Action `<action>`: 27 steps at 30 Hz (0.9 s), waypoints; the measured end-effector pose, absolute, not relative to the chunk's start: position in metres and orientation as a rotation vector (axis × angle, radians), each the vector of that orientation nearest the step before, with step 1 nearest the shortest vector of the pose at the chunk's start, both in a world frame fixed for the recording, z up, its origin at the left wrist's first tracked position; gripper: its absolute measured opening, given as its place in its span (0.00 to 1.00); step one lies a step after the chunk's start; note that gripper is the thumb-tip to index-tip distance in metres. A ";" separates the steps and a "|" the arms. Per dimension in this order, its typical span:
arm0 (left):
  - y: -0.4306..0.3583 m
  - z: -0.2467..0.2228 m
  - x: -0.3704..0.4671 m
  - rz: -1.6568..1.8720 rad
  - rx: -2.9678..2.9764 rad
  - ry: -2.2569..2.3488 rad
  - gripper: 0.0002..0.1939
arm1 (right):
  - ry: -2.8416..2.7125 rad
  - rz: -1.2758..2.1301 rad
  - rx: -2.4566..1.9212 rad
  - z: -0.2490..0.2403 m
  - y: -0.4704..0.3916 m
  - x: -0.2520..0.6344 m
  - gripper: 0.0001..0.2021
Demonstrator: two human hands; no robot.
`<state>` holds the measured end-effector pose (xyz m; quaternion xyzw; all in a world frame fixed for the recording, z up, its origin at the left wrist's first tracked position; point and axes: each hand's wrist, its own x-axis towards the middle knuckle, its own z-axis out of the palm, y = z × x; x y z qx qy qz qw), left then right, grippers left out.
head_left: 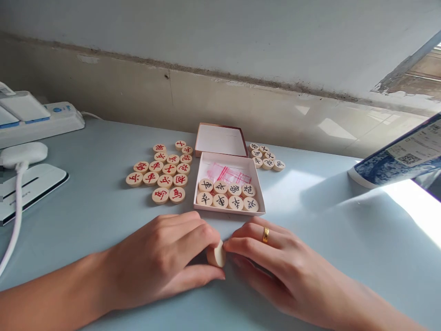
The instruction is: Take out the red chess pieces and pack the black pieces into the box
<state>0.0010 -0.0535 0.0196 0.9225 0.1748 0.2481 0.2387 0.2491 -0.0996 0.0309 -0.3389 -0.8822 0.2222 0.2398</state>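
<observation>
My left hand [172,257] is closed on a Chinese chess piece [217,254] that stands on its edge on the table, with a plain pale side showing. The index finger is bent over its top and the thumb lies low beside it. My right hand [272,262], with a gold ring, rests its index fingertip against the piece's upper right. Its fingers are curved and its thumb is apart, partly hidden below. Just beyond both hands lies an open shallow box [229,212], with two rows of black-marked pieces [220,201] in its near half.
Red-marked pieces [165,181] lie left of the box, and black-marked ones [268,163] to the right. The box lid [222,140] sits behind, near the wall. A power strip [65,115] and white cable [17,216] are at left; a blue patterned container [396,151] stands at right.
</observation>
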 end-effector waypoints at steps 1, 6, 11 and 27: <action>-0.053 0.019 0.001 0.670 2.538 0.468 0.05 | -2.419 0.610 -0.928 0.030 -0.099 0.249 0.09; -0.053 0.020 0.003 0.711 2.584 0.421 0.03 | -2.424 0.516 -0.912 0.029 -0.102 0.249 0.07; -0.052 0.024 0.003 0.704 2.578 0.458 0.07 | -2.468 0.457 -0.830 0.036 -0.102 0.249 0.14; -0.055 0.022 0.003 0.690 2.576 0.481 0.13 | -2.496 0.470 -0.852 0.032 -0.099 0.249 0.11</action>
